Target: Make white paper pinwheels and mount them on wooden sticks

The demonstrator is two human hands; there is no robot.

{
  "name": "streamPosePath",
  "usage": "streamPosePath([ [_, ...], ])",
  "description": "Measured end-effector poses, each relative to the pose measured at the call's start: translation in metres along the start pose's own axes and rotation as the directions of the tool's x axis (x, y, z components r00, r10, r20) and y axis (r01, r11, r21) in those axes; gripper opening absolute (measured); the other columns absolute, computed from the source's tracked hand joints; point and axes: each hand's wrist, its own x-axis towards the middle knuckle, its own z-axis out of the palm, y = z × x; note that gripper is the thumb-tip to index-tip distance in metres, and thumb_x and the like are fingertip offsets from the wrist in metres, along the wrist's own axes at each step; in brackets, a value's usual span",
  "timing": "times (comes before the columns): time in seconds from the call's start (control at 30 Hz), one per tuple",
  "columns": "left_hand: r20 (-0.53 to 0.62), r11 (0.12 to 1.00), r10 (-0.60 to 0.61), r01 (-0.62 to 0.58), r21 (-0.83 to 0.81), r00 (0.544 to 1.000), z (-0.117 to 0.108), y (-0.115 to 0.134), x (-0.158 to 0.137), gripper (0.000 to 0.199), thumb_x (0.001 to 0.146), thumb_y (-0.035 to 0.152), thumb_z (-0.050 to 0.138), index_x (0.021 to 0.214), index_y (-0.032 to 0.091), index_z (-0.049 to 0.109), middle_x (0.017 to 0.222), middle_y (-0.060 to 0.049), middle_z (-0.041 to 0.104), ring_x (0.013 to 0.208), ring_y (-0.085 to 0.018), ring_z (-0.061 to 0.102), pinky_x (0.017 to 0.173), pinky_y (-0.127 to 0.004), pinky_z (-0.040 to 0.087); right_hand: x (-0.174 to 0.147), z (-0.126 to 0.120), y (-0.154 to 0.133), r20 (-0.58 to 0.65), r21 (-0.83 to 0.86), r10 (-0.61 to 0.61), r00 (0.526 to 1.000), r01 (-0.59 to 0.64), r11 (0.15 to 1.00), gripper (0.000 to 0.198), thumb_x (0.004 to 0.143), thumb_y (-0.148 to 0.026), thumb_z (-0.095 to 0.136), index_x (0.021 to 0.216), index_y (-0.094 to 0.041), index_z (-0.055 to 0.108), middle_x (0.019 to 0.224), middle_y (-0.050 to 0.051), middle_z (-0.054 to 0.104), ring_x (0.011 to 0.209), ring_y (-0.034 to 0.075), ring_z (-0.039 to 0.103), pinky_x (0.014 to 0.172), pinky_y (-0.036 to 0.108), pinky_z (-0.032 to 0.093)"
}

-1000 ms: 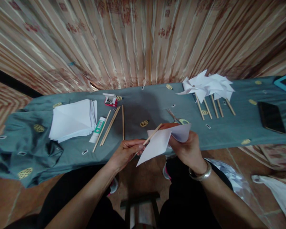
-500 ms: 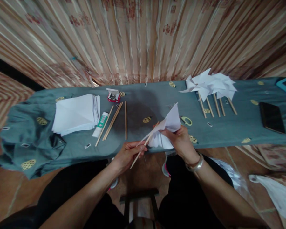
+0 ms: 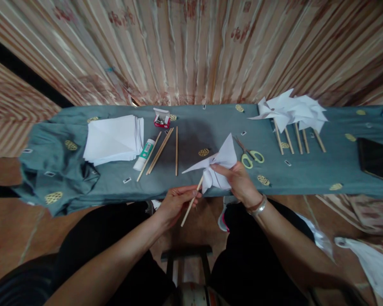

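My left hand (image 3: 182,202) pinches a thin wooden stick (image 3: 191,204), which slants up toward a white paper pinwheel (image 3: 221,155). My right hand (image 3: 239,178) is closed on the pinwheel's right side, its thumb lying near the centre of the folded blades. The stick's upper end is hidden behind the paper. Both hands are at the table's near edge. Just right of the pinwheel lie scissors with pale green handles (image 3: 252,158), their blades apart.
On the cloth-covered table (image 3: 191,136) are a stack of white paper (image 3: 113,138), a glue stick (image 3: 144,155), several loose wooden sticks (image 3: 176,151) and an open red box of metal pins (image 3: 161,119). Several finished pinwheels (image 3: 290,108) and a dark phone (image 3: 374,158) lie right.
The pinwheel has turned so its blades face me more, and its left blade now points out left. The scissors show fully. The whole view has shifted slightly.
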Motion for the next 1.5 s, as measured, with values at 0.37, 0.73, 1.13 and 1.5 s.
streamPosePath([
  [0.37, -0.034, 0.996, 0.083, -0.084, -0.030, 0.996, 0.002, 0.007, -0.001, 0.026, 0.061, 0.019, 0.084, 0.084, 0.011, 0.074, 0.073, -0.004, 0.073, 0.053, -0.008, 0.062, 0.053, -0.019, 0.052, 0.001, 0.007, -0.007, 0.034, -0.030, -0.027, 0.999, 0.028, 0.999, 0.031, 0.057, -0.034, 0.084, 0.080, -0.018, 0.071, 0.076, 0.000, 0.074, 0.066, 0.015, 0.066, 0.067, 0.028, 0.052],
  [0.73, -0.060, 0.976, 0.204, -0.208, -0.060, 0.977, 0.011, 0.025, 0.011, 0.031, 0.059, 0.027, 0.085, 0.084, 0.011, 0.075, 0.068, -0.003, 0.072, 0.054, -0.008, 0.062, 0.055, -0.018, 0.053, 0.000, 0.013, -0.003, 0.077, -0.029, -0.037, 0.996, 0.039, 0.999, 0.030, 0.057, -0.034, 0.084, 0.079, -0.018, 0.072, 0.078, 0.000, 0.074, 0.066, 0.015, 0.065, 0.068, 0.029, 0.052],
  [1.13, 0.002, 0.870, 0.436, -0.422, 0.254, 0.900, 0.018, 0.044, -0.003, 0.015, 0.065, 0.026, 0.076, 0.077, 0.018, 0.079, 0.072, -0.003, 0.069, 0.060, -0.012, 0.054, 0.056, -0.022, 0.040, -0.024, 0.025, -0.018, 0.175, -0.313, -0.358, 0.917, 0.396, 0.863, 0.015, 0.076, -0.030, 0.069, 0.084, -0.018, 0.073, 0.078, 0.005, 0.074, 0.071, 0.019, 0.068, 0.063, 0.030, 0.055],
  [1.5, 0.068, 0.771, 0.549, -0.536, 0.344, 0.833, 0.014, 0.054, -0.020, 0.010, 0.071, 0.028, 0.074, 0.071, 0.019, 0.079, 0.071, -0.005, 0.068, 0.067, -0.015, 0.059, 0.061, -0.023, 0.045, -0.045, 0.024, -0.022, 0.381, -0.438, -0.572, 0.727, 0.686, 0.580, 0.020, 0.085, -0.011, 0.059, 0.099, -0.023, 0.066, 0.098, 0.005, 0.071, 0.090, 0.019, 0.068, 0.078, 0.031, 0.055],
])
